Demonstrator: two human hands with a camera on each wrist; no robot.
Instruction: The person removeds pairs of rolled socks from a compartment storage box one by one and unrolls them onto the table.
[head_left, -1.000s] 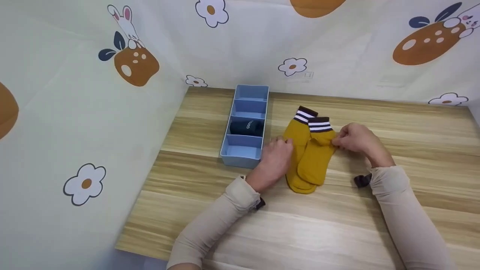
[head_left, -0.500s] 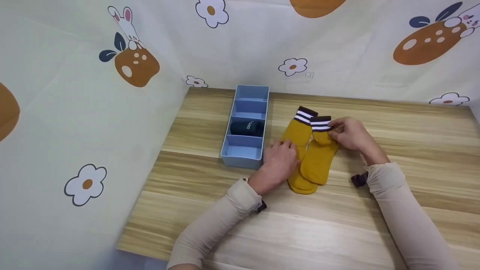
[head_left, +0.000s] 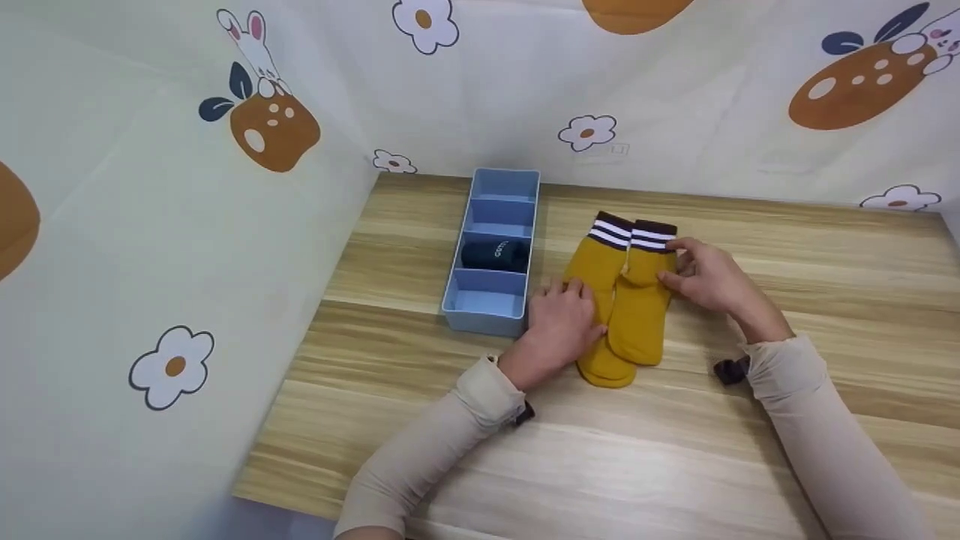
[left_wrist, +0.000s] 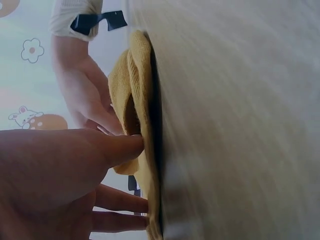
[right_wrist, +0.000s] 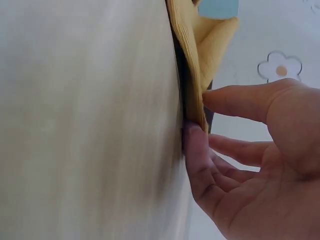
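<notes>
Right-hand grip [head_left: 709,281] pinches the outer edge of the right sock [head_left: 639,322] between thumb and fingertip, close to its striped cuff. The left-hand grip [head_left: 562,315] is closed round nothing: its fingers lie on the left sock [head_left: 596,262], and the thumb presses on the yellow cloth. Both socks lie on the wooden bench [head_left: 600,472], cuffs side by side at the far end, the foot of the right one partly over the left. Near them, to the left, stands a blue box [head_left: 484,323] with four compartments; a dark roll [head_left: 491,256] with white lettering lies in the second compartment from the near end. Behind the bench hangs a wall covering [head_left: 487,97] printed with flowers, rabbits and orange fruit. Beige sleeves [head_left: 832,442] cover both forearms.
</notes>
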